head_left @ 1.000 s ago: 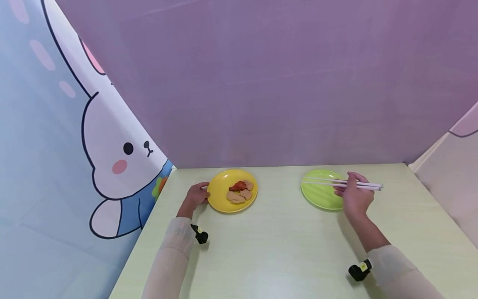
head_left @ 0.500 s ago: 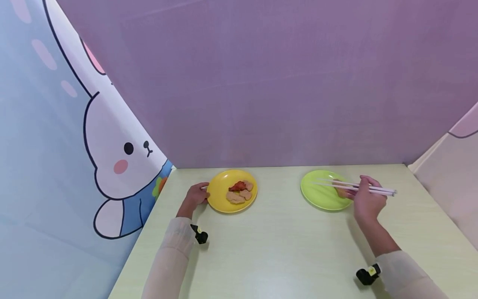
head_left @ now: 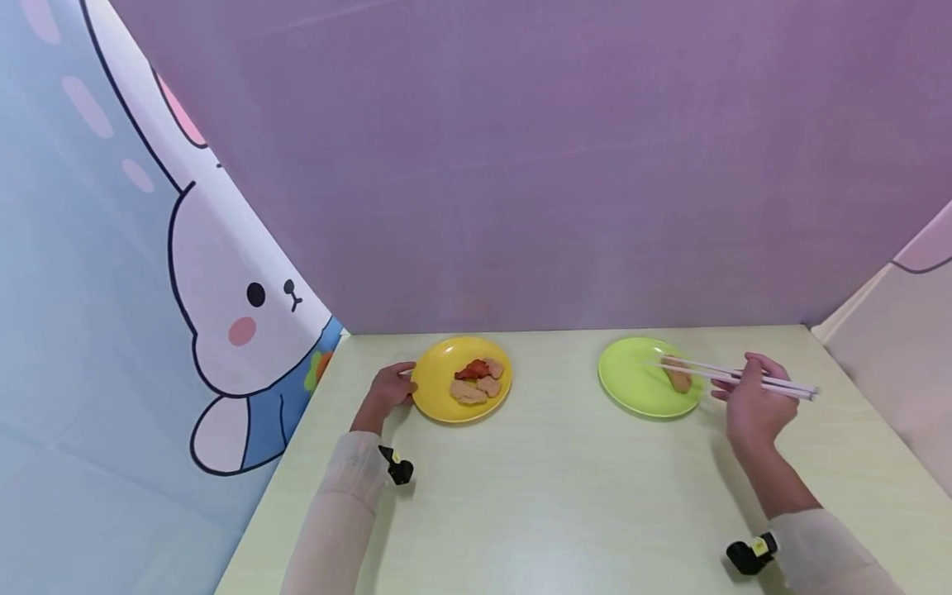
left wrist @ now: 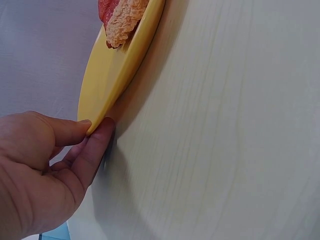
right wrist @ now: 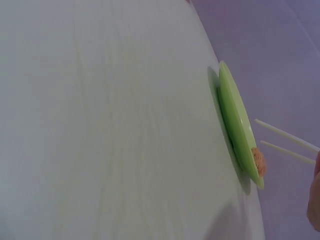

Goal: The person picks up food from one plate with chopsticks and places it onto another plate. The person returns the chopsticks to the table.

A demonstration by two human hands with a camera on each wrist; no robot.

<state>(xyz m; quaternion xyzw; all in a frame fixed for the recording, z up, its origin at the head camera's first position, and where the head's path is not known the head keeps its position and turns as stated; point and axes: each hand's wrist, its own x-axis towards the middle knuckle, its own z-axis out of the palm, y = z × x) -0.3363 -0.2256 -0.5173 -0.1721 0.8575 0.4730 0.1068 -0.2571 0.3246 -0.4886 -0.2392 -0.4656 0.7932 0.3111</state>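
My left hand (head_left: 390,386) pinches the left rim of a yellow plate (head_left: 434,384) between thumb and fingers; the left wrist view shows the thumb on top of the rim. Several fried-looking food pieces (head_left: 468,392) and a red piece (head_left: 473,371) lie on that plate. In my right hand (head_left: 760,405) I hold a pair of white chopsticks (head_left: 777,384), their tips over the green plate (head_left: 628,376). One brown, oblong food piece (head_left: 678,378) sits on the green plate's right side, below the chopsticks. The right wrist view shows the tips apart, with nothing between them.
Both plates stand toward the back of a pale wooden table (head_left: 550,487). A purple cloth wall (head_left: 565,182) rises behind it. A rabbit-print sheet (head_left: 245,347) hangs on the left. Small black cameras sit at both wrists.
My right hand has moved right with the chopsticks, drawing back from the green plate and uncovering the brown food piece on it. The left hand keeps its place on the yellow plate.
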